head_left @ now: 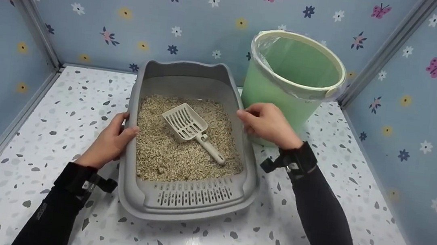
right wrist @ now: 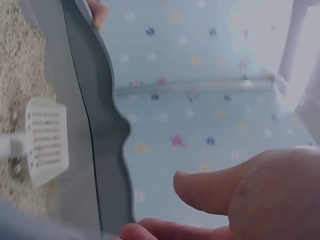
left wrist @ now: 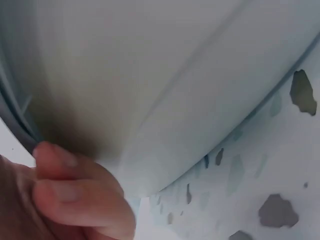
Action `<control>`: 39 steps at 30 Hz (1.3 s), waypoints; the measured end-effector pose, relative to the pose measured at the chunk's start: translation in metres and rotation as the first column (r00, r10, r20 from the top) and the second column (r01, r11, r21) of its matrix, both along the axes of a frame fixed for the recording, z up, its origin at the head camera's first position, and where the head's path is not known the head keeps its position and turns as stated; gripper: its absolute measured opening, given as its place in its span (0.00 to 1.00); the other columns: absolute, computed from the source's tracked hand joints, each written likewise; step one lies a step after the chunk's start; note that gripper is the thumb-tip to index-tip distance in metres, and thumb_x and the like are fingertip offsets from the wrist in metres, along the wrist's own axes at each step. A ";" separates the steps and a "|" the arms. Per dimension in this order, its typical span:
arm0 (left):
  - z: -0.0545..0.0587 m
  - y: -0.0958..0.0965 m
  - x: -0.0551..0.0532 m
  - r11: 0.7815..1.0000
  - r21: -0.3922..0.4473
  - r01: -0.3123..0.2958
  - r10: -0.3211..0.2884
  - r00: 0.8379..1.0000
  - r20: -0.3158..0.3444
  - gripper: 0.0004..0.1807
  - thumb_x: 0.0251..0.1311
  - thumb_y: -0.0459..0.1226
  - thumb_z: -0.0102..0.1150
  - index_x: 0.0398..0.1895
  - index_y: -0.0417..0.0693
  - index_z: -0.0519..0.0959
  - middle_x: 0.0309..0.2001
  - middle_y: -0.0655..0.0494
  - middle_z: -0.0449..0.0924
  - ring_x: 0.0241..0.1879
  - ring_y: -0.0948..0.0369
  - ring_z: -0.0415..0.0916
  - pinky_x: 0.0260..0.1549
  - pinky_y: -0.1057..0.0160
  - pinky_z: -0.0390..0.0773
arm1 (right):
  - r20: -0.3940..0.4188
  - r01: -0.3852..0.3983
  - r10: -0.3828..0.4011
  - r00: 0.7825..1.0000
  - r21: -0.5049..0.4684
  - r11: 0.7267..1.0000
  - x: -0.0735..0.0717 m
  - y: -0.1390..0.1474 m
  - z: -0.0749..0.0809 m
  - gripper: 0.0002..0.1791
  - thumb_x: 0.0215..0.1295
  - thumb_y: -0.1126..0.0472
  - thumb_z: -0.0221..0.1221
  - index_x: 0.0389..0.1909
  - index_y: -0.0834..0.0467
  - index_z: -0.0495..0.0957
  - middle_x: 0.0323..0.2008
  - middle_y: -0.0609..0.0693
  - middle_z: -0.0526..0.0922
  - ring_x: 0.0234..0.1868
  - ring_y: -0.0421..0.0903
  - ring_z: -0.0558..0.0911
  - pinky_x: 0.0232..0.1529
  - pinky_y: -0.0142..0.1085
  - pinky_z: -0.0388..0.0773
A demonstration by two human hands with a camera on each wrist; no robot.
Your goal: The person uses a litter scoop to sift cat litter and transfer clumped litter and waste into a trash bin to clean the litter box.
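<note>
A grey litter box (head_left: 137, 207) holds tan pellet litter (head_left: 182, 161). On the litter lies a beige slotted scoop (head_left: 209, 148), its handle pointing to the near right; the right wrist view shows its slotted head (right wrist: 47, 140) too. My left hand (head_left: 108, 143) grips the box's left rim, thumb on top and fingers beneath the lip. In the left wrist view, curled fingers (left wrist: 82, 190) press up under that edge. At the right rim is my right hand (head_left: 269, 123), its fingers loosely bent beside the edge. Its thumb (right wrist: 210, 190) stands apart from the fingers in the right wrist view.
A green bin (head_left: 281, 104) with a clear liner stands behind the right hand, close against the box's right side. Flower-patterned panels (head_left: 196, 27) enclose the back and both sides. The surface below is white with grey speckles (head_left: 55, 133).
</note>
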State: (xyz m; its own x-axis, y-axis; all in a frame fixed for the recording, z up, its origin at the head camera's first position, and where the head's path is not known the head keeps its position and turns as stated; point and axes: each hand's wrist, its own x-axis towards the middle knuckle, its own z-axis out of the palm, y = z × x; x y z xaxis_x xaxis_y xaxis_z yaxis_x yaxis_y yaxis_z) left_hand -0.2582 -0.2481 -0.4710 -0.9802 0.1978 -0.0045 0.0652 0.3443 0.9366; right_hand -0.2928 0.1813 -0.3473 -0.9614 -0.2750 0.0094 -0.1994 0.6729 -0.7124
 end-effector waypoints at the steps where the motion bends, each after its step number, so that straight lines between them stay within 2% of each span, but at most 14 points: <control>1: 0.002 -0.002 0.001 1.000 -0.006 0.016 -0.016 1.000 0.020 0.45 0.86 0.60 0.50 0.93 0.54 0.46 0.43 0.41 0.75 0.19 0.63 0.66 0.17 0.62 0.72 | 0.016 0.040 -0.039 0.999 -0.033 0.999 -0.001 0.008 -0.008 0.20 0.82 0.43 0.66 0.43 0.57 0.92 0.31 0.56 0.89 0.28 0.47 0.83 0.31 0.36 0.82; 3: 0.008 -0.005 0.003 0.999 -0.034 0.042 -0.040 0.997 0.061 0.49 0.86 0.62 0.47 0.94 0.54 0.37 0.46 0.39 0.75 0.18 0.63 0.62 0.16 0.62 0.71 | 0.067 0.094 -0.089 0.994 -0.089 0.992 -0.004 0.020 -0.028 0.24 0.82 0.40 0.65 0.41 0.58 0.91 0.32 0.59 0.88 0.26 0.47 0.83 0.30 0.37 0.83; 5: 0.015 -0.007 0.008 0.996 -0.073 0.058 -0.051 0.994 0.099 0.52 0.85 0.65 0.45 0.94 0.55 0.30 0.46 0.36 0.75 0.19 0.61 0.66 0.16 0.61 0.74 | 0.126 0.112 -0.096 0.987 -0.126 0.986 -0.007 0.028 -0.048 0.28 0.82 0.36 0.63 0.40 0.58 0.89 0.33 0.58 0.88 0.26 0.46 0.83 0.30 0.39 0.84; 8: 0.024 -0.007 0.019 0.986 -0.133 0.103 -0.085 0.987 0.138 0.55 0.85 0.66 0.44 0.92 0.53 0.24 0.53 0.32 0.78 0.24 0.55 0.74 0.17 0.56 0.80 | 0.255 0.106 -0.048 0.966 -0.220 0.970 -0.011 0.035 -0.072 0.31 0.83 0.33 0.59 0.38 0.57 0.86 0.31 0.54 0.84 0.27 0.45 0.82 0.34 0.42 0.87; 12: 0.033 0.000 0.033 0.971 -0.161 0.178 -0.151 0.974 0.168 0.60 0.83 0.63 0.53 0.91 0.55 0.21 0.51 0.33 0.80 0.24 0.50 0.77 0.16 0.51 0.83 | 0.364 0.138 0.009 0.931 -0.377 0.916 -0.014 0.037 -0.088 0.29 0.83 0.34 0.59 0.35 0.57 0.83 0.27 0.50 0.78 0.27 0.44 0.79 0.33 0.41 0.87; 17: 0.035 0.006 0.038 0.970 -0.147 0.194 -0.171 0.973 0.158 0.59 0.83 0.59 0.58 0.93 0.56 0.25 0.41 0.40 0.82 0.23 0.52 0.78 0.15 0.54 0.81 | 0.406 0.174 0.030 0.913 -0.456 0.873 -0.016 0.034 -0.090 0.31 0.80 0.34 0.64 0.43 0.61 0.86 0.27 0.47 0.84 0.27 0.42 0.83 0.31 0.38 0.87; 20: 0.033 0.006 0.035 0.971 -0.128 0.202 -0.181 0.971 0.158 0.58 0.84 0.57 0.58 0.93 0.56 0.25 0.37 0.41 0.82 0.22 0.52 0.78 0.14 0.55 0.81 | 0.421 0.185 0.026 0.906 -0.452 0.873 -0.015 0.033 -0.090 0.32 0.79 0.34 0.64 0.46 0.63 0.86 0.27 0.47 0.84 0.28 0.42 0.84 0.30 0.38 0.88; 24: 0.028 -0.002 0.025 0.970 -0.107 0.219 -0.204 0.969 0.140 0.55 0.85 0.55 0.58 0.94 0.60 0.29 0.37 0.37 0.84 0.21 0.50 0.81 0.13 0.51 0.82 | 0.433 0.186 0.018 0.901 -0.424 0.887 -0.011 0.032 -0.089 0.31 0.79 0.33 0.64 0.41 0.61 0.84 0.26 0.48 0.83 0.25 0.42 0.82 0.26 0.40 0.88; 26: 0.027 -0.010 0.016 0.971 -0.088 0.224 -0.213 0.970 0.121 0.52 0.85 0.53 0.58 0.94 0.62 0.32 0.44 0.32 0.85 0.26 0.47 0.86 0.16 0.49 0.85 | 0.440 0.182 0.021 0.898 -0.415 0.891 -0.007 0.028 -0.087 0.30 0.79 0.33 0.64 0.38 0.59 0.82 0.26 0.48 0.81 0.23 0.42 0.80 0.24 0.39 0.86; 29: 0.025 -0.024 0.002 0.966 -0.075 0.249 -0.242 0.966 0.091 0.48 0.87 0.52 0.55 0.95 0.61 0.36 0.61 0.27 0.79 0.41 0.42 0.89 0.29 0.49 0.91 | 0.448 0.183 0.027 0.893 -0.418 0.890 0.001 0.020 -0.085 0.30 0.78 0.33 0.65 0.40 0.59 0.80 0.25 0.49 0.79 0.21 0.42 0.78 0.21 0.38 0.85; 32: 0.024 -0.036 -0.010 0.956 -0.083 0.283 -0.277 0.958 0.074 0.46 0.89 0.51 0.52 0.95 0.57 0.38 0.76 0.28 0.67 0.58 0.38 0.83 0.48 0.52 0.90 | 0.451 0.193 0.019 0.892 -0.417 0.888 0.008 0.013 -0.083 0.31 0.77 0.32 0.65 0.45 0.60 0.78 0.25 0.48 0.78 0.20 0.43 0.79 0.20 0.38 0.85; 34: 0.025 -0.039 -0.015 0.951 -0.103 0.291 -0.283 0.955 0.085 0.46 0.89 0.52 0.51 0.95 0.57 0.37 0.79 0.26 0.62 0.63 0.37 0.79 0.52 0.54 0.87 | 0.448 0.197 0.008 0.894 -0.407 0.892 0.009 0.010 -0.083 0.32 0.77 0.32 0.65 0.48 0.61 0.78 0.25 0.49 0.78 0.21 0.44 0.80 0.21 0.39 0.86; 38: 0.031 -0.040 -0.004 0.950 -0.164 0.266 -0.242 0.959 0.149 0.53 0.88 0.57 0.50 0.92 0.53 0.26 0.82 0.19 0.53 0.55 0.41 0.85 0.46 0.52 0.90 | 0.418 0.205 -0.022 0.908 -0.399 0.894 0.002 0.011 -0.085 0.31 0.78 0.33 0.64 0.44 0.60 0.79 0.24 0.49 0.78 0.22 0.44 0.79 0.25 0.39 0.87; 39: 0.032 -0.039 0.003 0.948 -0.183 0.259 -0.228 0.958 0.172 0.54 0.87 0.58 0.51 0.92 0.52 0.25 0.78 0.16 0.59 0.49 0.43 0.87 0.40 0.52 0.91 | 0.409 0.210 -0.028 0.912 -0.408 0.888 -0.002 0.012 -0.086 0.30 0.78 0.32 0.64 0.42 0.59 0.79 0.23 0.48 0.78 0.22 0.43 0.79 0.26 0.39 0.87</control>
State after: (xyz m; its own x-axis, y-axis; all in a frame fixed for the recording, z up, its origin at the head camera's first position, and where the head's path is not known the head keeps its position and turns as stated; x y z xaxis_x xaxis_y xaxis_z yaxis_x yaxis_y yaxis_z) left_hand -0.2556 -0.2871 -0.4387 -0.8875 0.4106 -0.2093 0.0377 0.5173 0.8550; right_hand -0.2944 0.1936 -0.4331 -0.9381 -0.2133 -0.2730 0.2099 0.2767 -0.9377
